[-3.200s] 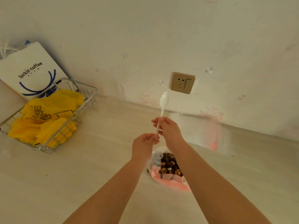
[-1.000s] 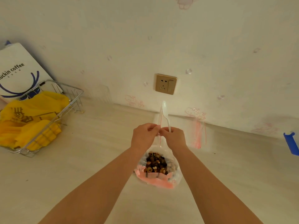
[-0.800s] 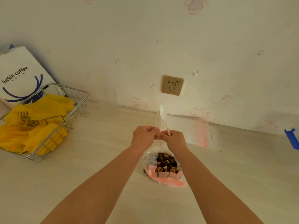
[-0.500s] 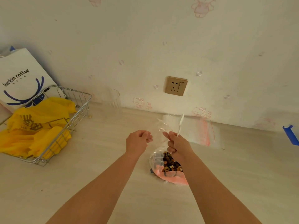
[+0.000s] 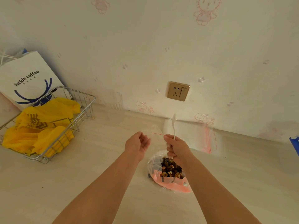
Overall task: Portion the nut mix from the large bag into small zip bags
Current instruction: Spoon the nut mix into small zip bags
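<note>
With our right hand (image 5: 177,147) fisted on the white plastic spoon (image 5: 173,125) and small clear zip bag (image 5: 156,131), left hand (image 5: 137,143) fingers apart, we judge the limp, slippery film best pinched at its red-lined mouth.

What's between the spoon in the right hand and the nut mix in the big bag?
Nothing visible. The right hand grips the white spoon bowl-up, directly above the large bag, whose mouth is open with the nut mix exposed. A small zip bag hangs between the hands, off to the side.
</note>
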